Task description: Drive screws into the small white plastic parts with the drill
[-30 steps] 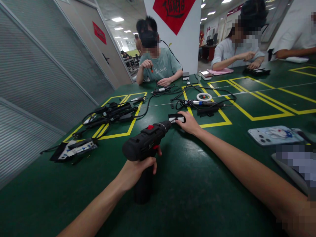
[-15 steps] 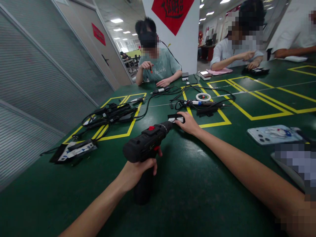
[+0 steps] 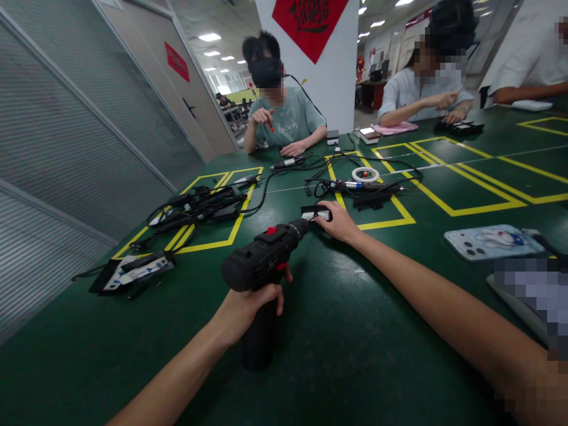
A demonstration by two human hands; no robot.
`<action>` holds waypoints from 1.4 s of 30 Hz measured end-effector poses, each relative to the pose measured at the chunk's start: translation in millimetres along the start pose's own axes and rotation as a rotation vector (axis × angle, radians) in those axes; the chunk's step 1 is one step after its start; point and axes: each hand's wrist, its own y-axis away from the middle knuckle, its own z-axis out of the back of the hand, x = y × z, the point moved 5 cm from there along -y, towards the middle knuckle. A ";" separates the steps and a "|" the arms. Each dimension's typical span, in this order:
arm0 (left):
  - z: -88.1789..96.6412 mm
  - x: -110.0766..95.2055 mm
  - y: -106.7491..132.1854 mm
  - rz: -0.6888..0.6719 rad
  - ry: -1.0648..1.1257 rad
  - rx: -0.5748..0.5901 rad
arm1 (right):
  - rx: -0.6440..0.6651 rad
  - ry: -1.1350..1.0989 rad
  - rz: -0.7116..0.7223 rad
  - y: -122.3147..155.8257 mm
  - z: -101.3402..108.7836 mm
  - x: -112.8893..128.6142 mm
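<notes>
A black cordless drill with red switches points away from me toward the middle of the table. My left hand is wrapped round its grip, one finger near the red trigger. At the drill's front end lies a small black and white piece, its kind too small to make out. My right hand pinches the right side of that piece. The chuck sits right beside the piece; whether a bit touches it is hidden.
Black cables are heaped at left, near a flat black and white packet. Beyond my right hand lie a pen-like tool and a white ring. A phone rests at right. Several people sit across the green table.
Almost nothing differs. The drill's base has shifted very slightly, while both hands keep their grips.
</notes>
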 end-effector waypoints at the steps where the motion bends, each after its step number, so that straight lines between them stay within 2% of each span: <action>1: 0.3 0.4 -0.4 0.004 0.006 -0.004 | 0.000 0.000 -0.001 0.0 0.0 0.0; 13: 2.6 0.5 -2.1 0.015 -0.003 -0.049 | 0.002 0.000 -0.013 0.1 0.1 0.9; 21: 1.3 -2.8 -0.8 -0.052 -0.002 -0.048 | -0.005 0.002 -0.019 -0.2 -0.5 -0.1; 32: 0.9 -2.1 -0.7 0.032 -0.029 -0.044 | 0.005 -0.007 -0.020 1.1 0.9 1.6; 42: -1.3 -6.7 -0.7 -0.028 -0.009 -0.051 | 0.006 -0.013 -0.024 0.4 -0.3 0.0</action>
